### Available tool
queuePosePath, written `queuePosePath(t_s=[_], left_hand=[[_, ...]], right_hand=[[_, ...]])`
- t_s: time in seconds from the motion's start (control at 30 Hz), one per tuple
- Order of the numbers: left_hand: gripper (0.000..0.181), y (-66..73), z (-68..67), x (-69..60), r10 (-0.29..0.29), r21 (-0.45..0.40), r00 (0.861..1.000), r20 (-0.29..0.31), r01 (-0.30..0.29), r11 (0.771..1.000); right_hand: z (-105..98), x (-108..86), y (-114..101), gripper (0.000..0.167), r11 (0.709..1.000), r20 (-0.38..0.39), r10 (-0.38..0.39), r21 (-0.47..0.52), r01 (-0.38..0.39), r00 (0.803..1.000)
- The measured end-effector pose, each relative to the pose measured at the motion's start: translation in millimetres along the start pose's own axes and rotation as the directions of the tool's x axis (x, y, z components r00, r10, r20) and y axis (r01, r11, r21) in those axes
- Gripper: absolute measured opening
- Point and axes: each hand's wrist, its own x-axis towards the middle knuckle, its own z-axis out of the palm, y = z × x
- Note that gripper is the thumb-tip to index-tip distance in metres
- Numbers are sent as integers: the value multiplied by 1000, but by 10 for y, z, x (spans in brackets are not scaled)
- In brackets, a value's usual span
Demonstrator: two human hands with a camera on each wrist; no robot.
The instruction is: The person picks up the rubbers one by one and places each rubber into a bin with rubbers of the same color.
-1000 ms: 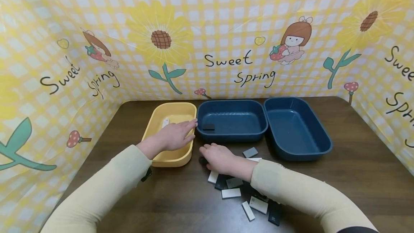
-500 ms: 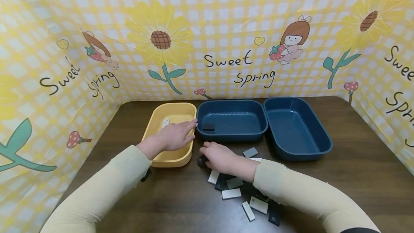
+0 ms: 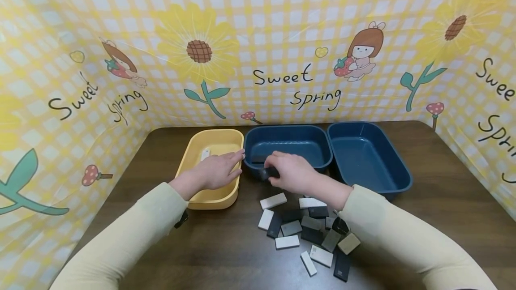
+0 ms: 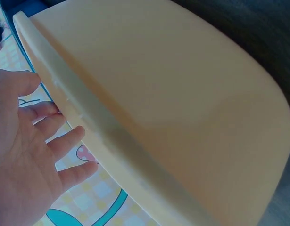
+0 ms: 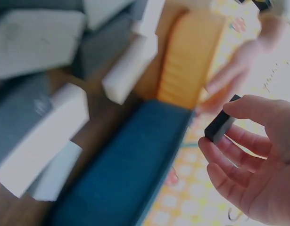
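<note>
My right hand (image 3: pixel 293 174) pinches a small black rectangular block (image 5: pixel 220 126) between thumb and fingers, over the front rim of the middle blue bin (image 3: pixel 308 147). Another dark block (image 3: pixel 258 159) lies inside that bin, partly hidden by the hand. My left hand (image 3: pixel 213 171) is held over the yellow bin (image 3: pixel 213 203), its fingers fairly straight and reaching the right rim; it holds nothing. In the left wrist view the fingertips are close by the yellow wall; contact is unclear. A white block (image 3: pixel 205 153) sits in the yellow bin.
Several white, grey and black blocks (image 3: pixel 291 228) lie scattered on the brown table (image 3: pixel 225 249) in front of the bins. A second blue bin (image 3: pixel 367 160) stands at the right. A yellow checked cloth (image 3: pixel 282 30) hangs behind and at both sides.
My right hand has lifted the black block off the table and carried it away from me and slightly right, to the middle blue bin. My left hand stays in place.
</note>
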Motion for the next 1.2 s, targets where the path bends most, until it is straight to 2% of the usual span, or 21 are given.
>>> queuePosePath(t_s=[0.13, 0.27, 0.43, 0.57, 0.8, 1.0, 1.2], left_hand=[[62, 2, 2, -12, 2, -4, 1000, 5, -2, 1000], [62, 18, -12, -25, 12, 3, 1000, 3, -12, 1000], [62, 20, -8, -34, 17, 12, 1000, -4, -17, 1000], [62, 21, -7, -49, 25, 11, 1000, -2, -25, 1000], [61, 19, -15, -46, 30, 15, 1000, -8, -30, 999], [62, 20, -4, -43, 18, 11, 1000, 3, -18, 1000], [62, 20, 8, -40, 17, 9, 1000, -2, -17, 1000]], right_hand=[[-118, 103, 75, 23, 997, -78, 70, 44, -67, 995], [-182, 217, 178, 24, 983, -98, 164, 97, -155, 981], [-122, 354, 293, 24, 950, -15, 283, 139, -278, 959], [9, 449, 372, 23, 927, 68, 339, 145, -346, 938], [187, 600, 508, 20, 902, 118, 398, 130, -412, 910], [299, 657, 584, 21, 886, 175, 435, 91, -455, 883], [408, 701, 675, 20, 878, 167, 454, 85, -471, 875]])
